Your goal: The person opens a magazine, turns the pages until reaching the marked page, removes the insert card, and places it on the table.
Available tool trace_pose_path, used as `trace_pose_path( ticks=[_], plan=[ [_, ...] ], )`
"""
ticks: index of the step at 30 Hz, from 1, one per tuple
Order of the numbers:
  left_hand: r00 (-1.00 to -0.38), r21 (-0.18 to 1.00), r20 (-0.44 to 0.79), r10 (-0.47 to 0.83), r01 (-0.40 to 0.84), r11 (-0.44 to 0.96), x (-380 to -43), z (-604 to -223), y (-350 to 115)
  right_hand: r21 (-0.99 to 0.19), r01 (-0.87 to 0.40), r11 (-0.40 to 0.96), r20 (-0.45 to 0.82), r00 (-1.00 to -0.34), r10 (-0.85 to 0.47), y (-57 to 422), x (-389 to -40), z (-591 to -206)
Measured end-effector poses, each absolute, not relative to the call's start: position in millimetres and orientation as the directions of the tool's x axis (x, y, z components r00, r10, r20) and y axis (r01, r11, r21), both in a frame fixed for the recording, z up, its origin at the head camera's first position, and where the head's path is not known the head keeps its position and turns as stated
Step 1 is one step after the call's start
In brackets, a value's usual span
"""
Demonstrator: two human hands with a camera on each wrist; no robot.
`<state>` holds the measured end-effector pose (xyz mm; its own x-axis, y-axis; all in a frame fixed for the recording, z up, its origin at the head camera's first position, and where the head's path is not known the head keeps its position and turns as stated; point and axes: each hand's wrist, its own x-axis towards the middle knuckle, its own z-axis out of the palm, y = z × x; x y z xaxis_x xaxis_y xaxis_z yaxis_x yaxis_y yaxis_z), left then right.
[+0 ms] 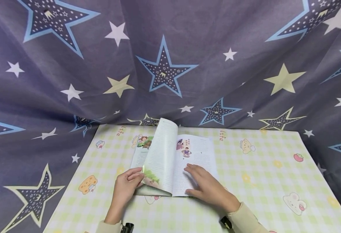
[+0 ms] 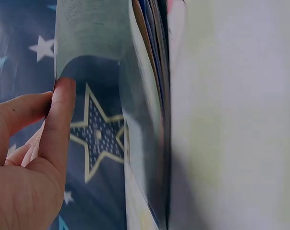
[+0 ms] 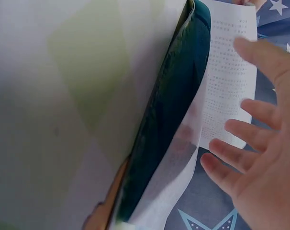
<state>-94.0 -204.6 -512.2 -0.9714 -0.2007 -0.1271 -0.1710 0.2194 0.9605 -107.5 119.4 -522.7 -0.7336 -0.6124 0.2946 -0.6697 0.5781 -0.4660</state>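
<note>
An illustrated magazine (image 1: 195, 171) lies spread on the table, with printed text and small colour pictures. One of its leaves (image 1: 161, 152) stands raised and curved over the left side. My left hand (image 1: 127, 186) pinches the outer lower edge of that leaf between thumb and fingers; the left wrist view also shows the pinched leaf (image 2: 92, 33). Over the right-hand page is my right hand (image 1: 206, 187), its fingers spread and holding nothing. In the right wrist view, those fingers (image 3: 250, 134) are extended beside a printed page (image 3: 226, 72). Whether they touch the paper I cannot tell.
The table (image 1: 263, 200) wears a green-and-white checked cloth with cartoon prints. Behind it and along both sides hangs a dark curtain (image 1: 211, 84) patterned with stars. Dark straps with small devices (image 1: 127, 227) sit at both wrists, below light sleeves (image 1: 246, 220).
</note>
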Motion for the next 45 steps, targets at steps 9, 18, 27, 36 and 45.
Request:
trace_pose_path(
  ticks=[9, 18, 27, 36, 45],
  plan=[
    [-0.947, 0.937, -0.158, -0.280, -0.233, 0.260, -85.9, -514.6, -228.3, -0.420, -0.705, 0.571, 0.224, -0.691, -0.688, 120.0, -104.9, -525.0],
    [-0.933, 0.922, -0.149, -0.327, -0.251, 0.296, -85.2, -515.3, -235.1, -0.352, -0.725, 0.593, 0.195, -0.676, -0.711, 118.3, -103.4, -527.5],
    [-0.934, 0.906, -0.118, -0.337, -0.240, 0.349, -85.5, -516.7, -237.7, -0.327, -0.726, 0.604, 0.170, -0.674, -0.718, 120.5, -104.5, -527.8],
    [-0.938, 0.931, -0.085, -0.336, -0.195, 0.308, -86.9, -516.9, -239.5, -0.314, -0.726, 0.612, 0.134, -0.672, -0.728, 120.8, -104.8, -529.8],
    [-0.940, 0.936, -0.093, -0.329, -0.195, 0.292, -88.3, -516.0, -236.4, -0.324, -0.716, 0.619, 0.138, -0.683, -0.717, 123.7, -106.3, -525.1]
  ],
)
